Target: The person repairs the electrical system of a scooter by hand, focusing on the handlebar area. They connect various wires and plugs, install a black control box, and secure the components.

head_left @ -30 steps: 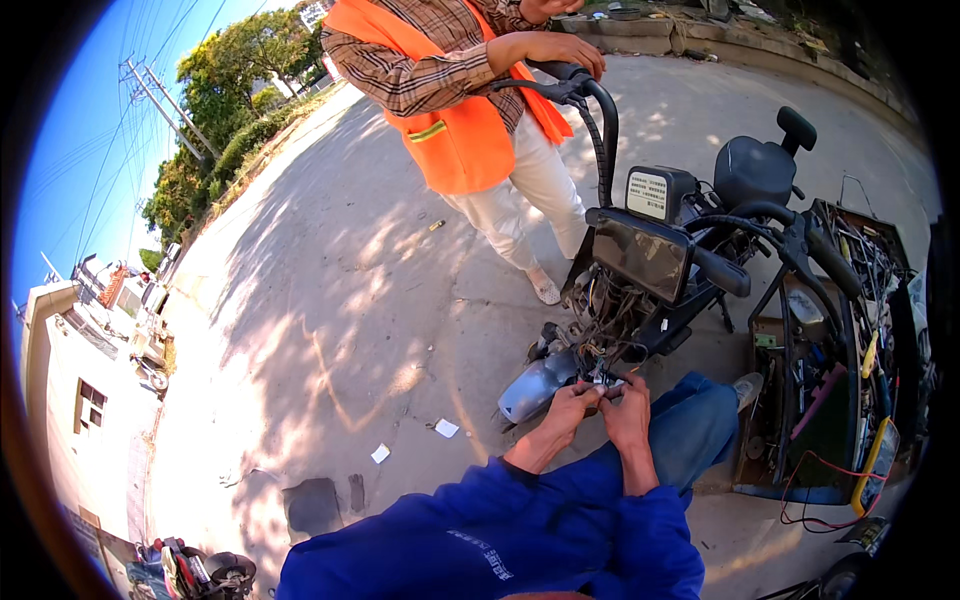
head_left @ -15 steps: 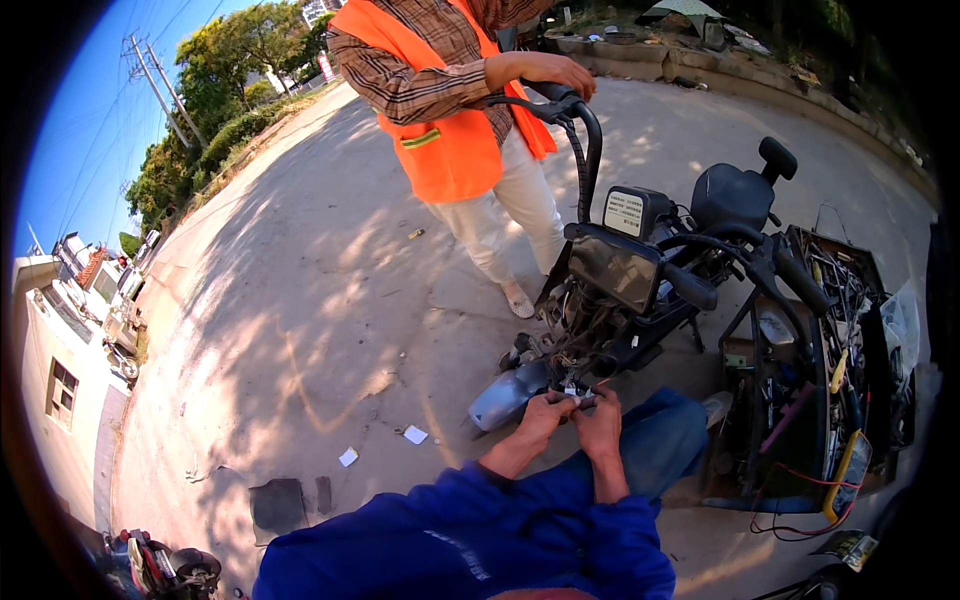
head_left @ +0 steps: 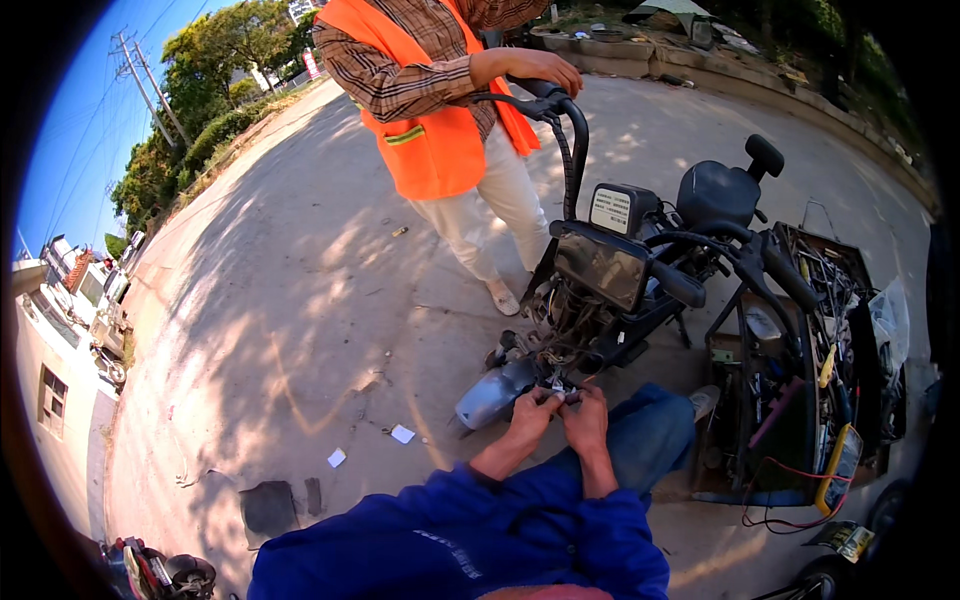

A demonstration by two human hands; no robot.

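Note:
Both my hands meet at the front of an electric scooter (head_left: 620, 290) whose wiring is exposed. My left hand (head_left: 528, 420) is closed in a pinch, its fingertips beside a small whitish piece (head_left: 560, 392); what it grips is too small to make out. Close against it, my right hand (head_left: 586, 420) is also pinched, with a thin reddish wire (head_left: 590, 379) sticking up from its fingers. Just left of my hands is the silver-grey front fender (head_left: 494, 394). Bunched wires (head_left: 545, 325) hang out of the scooter's front above them.
A person in an orange vest (head_left: 435, 150) stands across from me, one hand on the handlebar (head_left: 575, 130). To my right sits a crammed toolbox (head_left: 750, 490) with a yellow-edged meter (head_left: 840, 470) and its red lead. White scraps (head_left: 402, 434) and a dark mat (head_left: 268, 512) lie on the ground.
The whole view has shifted slightly, so everything appears a little further left. My hands stay pinched together at the same spot by the fender.

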